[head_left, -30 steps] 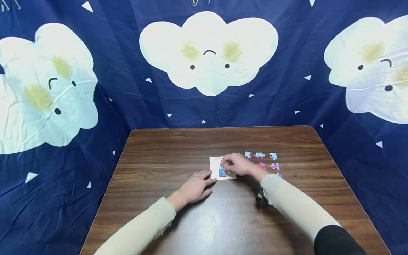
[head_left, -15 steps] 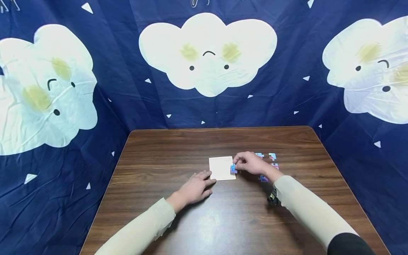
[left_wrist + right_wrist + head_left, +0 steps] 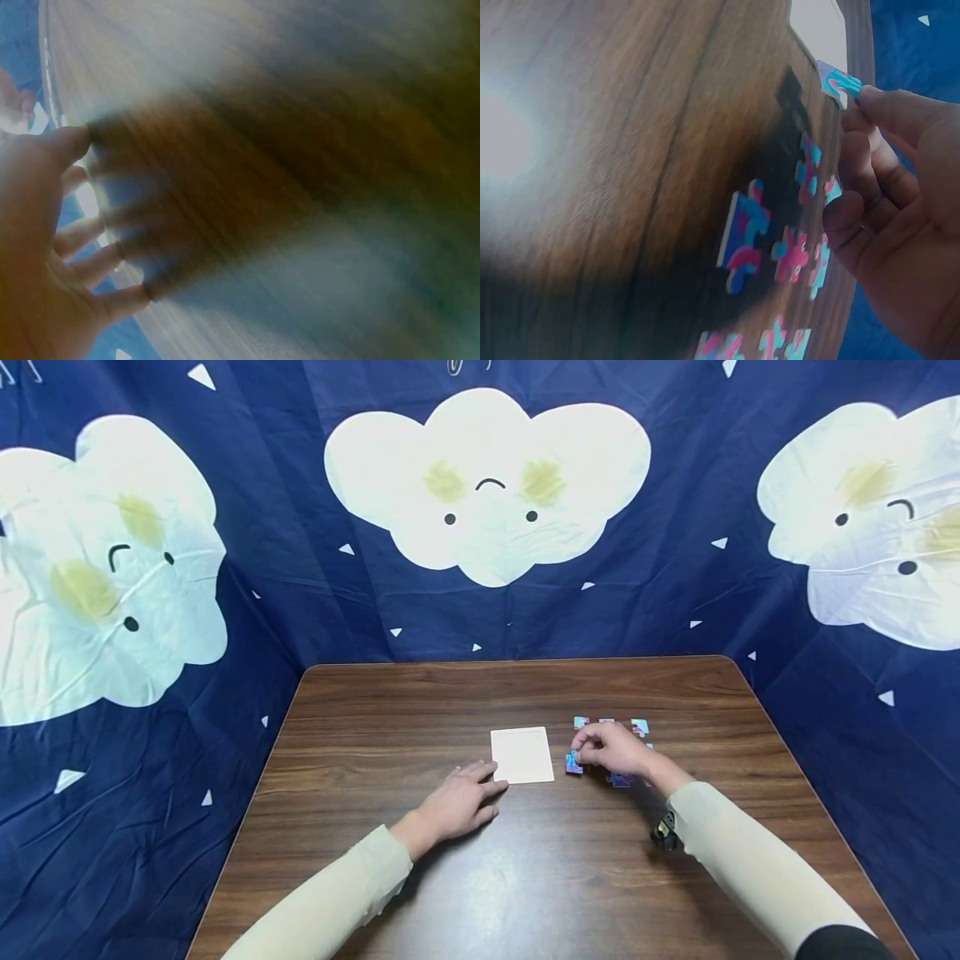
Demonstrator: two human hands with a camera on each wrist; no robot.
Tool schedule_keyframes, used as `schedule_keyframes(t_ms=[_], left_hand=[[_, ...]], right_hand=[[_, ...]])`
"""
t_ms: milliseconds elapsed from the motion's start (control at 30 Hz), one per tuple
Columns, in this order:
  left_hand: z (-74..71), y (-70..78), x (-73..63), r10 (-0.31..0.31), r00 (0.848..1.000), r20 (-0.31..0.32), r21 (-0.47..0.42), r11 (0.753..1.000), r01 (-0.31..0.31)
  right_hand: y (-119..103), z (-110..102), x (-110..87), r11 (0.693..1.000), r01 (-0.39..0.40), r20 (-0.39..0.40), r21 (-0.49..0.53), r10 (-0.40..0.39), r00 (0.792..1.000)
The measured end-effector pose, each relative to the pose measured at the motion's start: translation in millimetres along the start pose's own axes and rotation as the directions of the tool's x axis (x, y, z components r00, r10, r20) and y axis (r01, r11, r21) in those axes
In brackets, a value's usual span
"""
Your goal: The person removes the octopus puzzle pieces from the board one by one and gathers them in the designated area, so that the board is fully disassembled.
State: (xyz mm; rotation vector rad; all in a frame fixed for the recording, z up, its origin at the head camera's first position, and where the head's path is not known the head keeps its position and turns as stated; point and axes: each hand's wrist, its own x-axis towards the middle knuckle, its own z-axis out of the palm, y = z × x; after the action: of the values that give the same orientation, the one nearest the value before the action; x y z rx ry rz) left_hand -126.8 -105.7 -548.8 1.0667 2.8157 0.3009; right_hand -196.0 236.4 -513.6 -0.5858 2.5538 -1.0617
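My right hand (image 3: 617, 750) pinches a blue-and-purple jigsaw puzzle piece (image 3: 573, 766) between thumb and fingertips, to the right of a plain white square board (image 3: 522, 756). In the right wrist view the held piece (image 3: 838, 81) overlaps the board's near end, and its shadow falls on the wood. My left hand (image 3: 459, 800) rests on the table with its fingers spread, its fingertips right at the board's left edge. The left wrist view shows the left hand (image 3: 52, 247) from the palm side. Under and beside the right hand lie several loose pieces, partly hidden by it.
Among the loose pieces are a blue-and-pink one (image 3: 744, 232) and a pink one (image 3: 790, 255). Another puzzle piece (image 3: 640, 727) lies at the right of the group. The brown wooden table (image 3: 405, 710) ends at a dark blue curtain (image 3: 300, 527) with white clouds.
My right hand has moved right, carrying the puzzle piece from over the white board to beside it. The whole board now shows. The left hand has stayed in place.
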Motion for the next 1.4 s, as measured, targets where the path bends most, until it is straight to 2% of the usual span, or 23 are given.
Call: schedule_keyframes(t_ms=[133, 367, 567, 800, 1033, 1267, 1400], left_hand=[[0.0, -0.5, 0.3, -0.005, 1.000, 0.003, -0.004, 1.000, 0.005], [-1.1, -0.7, 0.4, -0.012, 1.000, 0.009, -0.003, 1.000, 0.012], [-4.1, 0.5, 0.1, -0.008, 1.000, 0.002, -0.010, 1.000, 0.008], [-3.1, 0.1, 0.0, -0.003, 1.000, 0.000, -0.005, 1.000, 0.003], [-4.0, 0.9, -0.5, -0.002, 1.000, -0.003, -0.014, 1.000, 0.002], [-4.3, 1.7, -0.7, -0.002, 1.000, 0.007, -0.005, 1.000, 0.002], [-3.7, 1.8, -0.7, 0.000, 1.000, 0.012, -0.004, 1.000, 0.000]], right_hand=[[7, -2, -4.8, 1.000, 0.013, 0.004, 0.025, -0.014, 1.000], [15, -8, -11.8, 0.999, -0.019, 0.063, 0.040, 0.016, 0.998], [21, -6, -13.1, 0.998, -0.013, 0.046, -0.062, 0.016, 0.999], [26, 0, -10.3, 0.976, 0.032, -0.014, -0.213, -0.036, 0.999], [24, 1, -8.6, 0.969, 0.007, -0.002, -0.246, -0.007, 1.000], [19, 1, -6.3, 0.957, 0.033, 0.013, -0.287, -0.030, 0.999], [17, 1, -5.7, 0.954, 0.024, 0.031, -0.300, -0.015, 0.999]])
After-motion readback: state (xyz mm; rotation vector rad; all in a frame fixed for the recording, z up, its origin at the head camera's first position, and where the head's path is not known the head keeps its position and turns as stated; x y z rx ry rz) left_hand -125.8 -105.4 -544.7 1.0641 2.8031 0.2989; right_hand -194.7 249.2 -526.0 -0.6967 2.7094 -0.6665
